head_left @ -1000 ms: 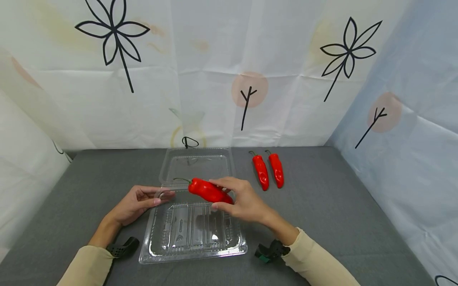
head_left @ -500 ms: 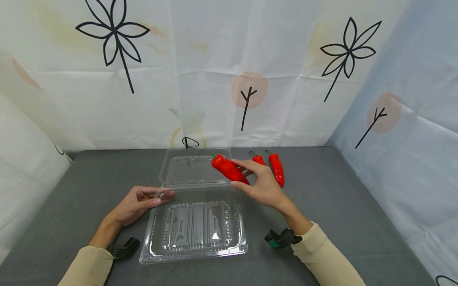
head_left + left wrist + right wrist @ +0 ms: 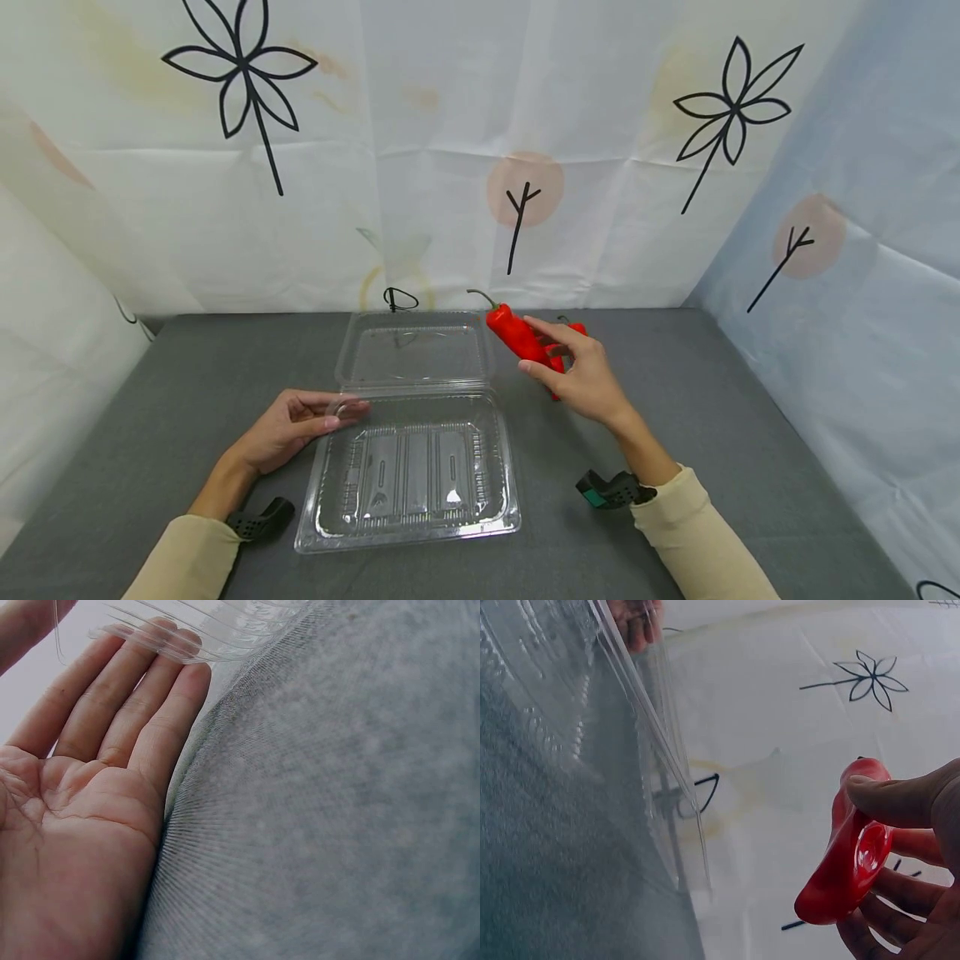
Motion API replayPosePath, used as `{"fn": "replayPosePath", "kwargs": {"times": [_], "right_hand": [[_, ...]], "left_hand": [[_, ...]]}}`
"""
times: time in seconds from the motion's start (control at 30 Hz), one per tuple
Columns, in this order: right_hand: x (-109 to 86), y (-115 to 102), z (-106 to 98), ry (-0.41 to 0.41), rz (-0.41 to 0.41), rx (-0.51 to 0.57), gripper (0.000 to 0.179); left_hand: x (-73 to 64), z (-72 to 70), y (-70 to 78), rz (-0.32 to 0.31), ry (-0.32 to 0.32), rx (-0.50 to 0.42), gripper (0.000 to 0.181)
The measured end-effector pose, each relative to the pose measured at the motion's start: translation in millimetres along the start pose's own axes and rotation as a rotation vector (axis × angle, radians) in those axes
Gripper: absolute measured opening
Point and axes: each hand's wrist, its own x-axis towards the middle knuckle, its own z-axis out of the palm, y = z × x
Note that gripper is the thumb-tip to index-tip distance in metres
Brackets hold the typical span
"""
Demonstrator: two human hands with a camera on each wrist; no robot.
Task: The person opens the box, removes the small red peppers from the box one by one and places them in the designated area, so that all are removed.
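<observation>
My right hand (image 3: 583, 377) holds a glossy red pepper (image 3: 513, 332) between thumb and fingers, raised above the table and tilted, its green stem pointing up and left. In the right wrist view the pepper (image 3: 840, 855) lies between the thumb and the fingers. An open clear plastic clamshell box (image 3: 408, 529) lies in front of me, its lid (image 3: 412, 354) folded back. At its left side, near the hinge, rests my left hand (image 3: 283, 429). The left wrist view shows that hand's fingers (image 3: 135, 705) nearly straight, their tips touching the plastic edge.
Behind the right hand, another red pepper (image 3: 577, 327) shows at its top; a further one is mostly hidden by the held pepper and hand. Grey cloth covers the table (image 3: 720, 467). A white printed curtain (image 3: 615, 233) stands at the back and sides.
My right hand has carried the red pepper from above the box to the right and back, over the peppers on the table. The left hand and the box have stayed put.
</observation>
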Motion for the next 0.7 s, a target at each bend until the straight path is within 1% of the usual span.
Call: {"fn": "replayPosePath", "kwargs": {"times": [0.27, 0.53, 0.7], "right_hand": [[0.4, 16, -19, 0.043, 0.055, -0.036, 0.056], [-1.4, 38, -39, 0.088, 0.179, -0.049, 0.058], [-3.8, 53, -51, 0.123, 0.258, -0.088, 0.058]], "left_hand": [[-0.4, -2.2, -2.8, 0.014, -0.016, 0.002, 0.037], [-1.2, -3.0, -3.9, 0.014, -0.011, 0.018, 0.037], [-0.1, -1.7, -2.7, 0.018, -0.014, 0.024, 0.037]]}}
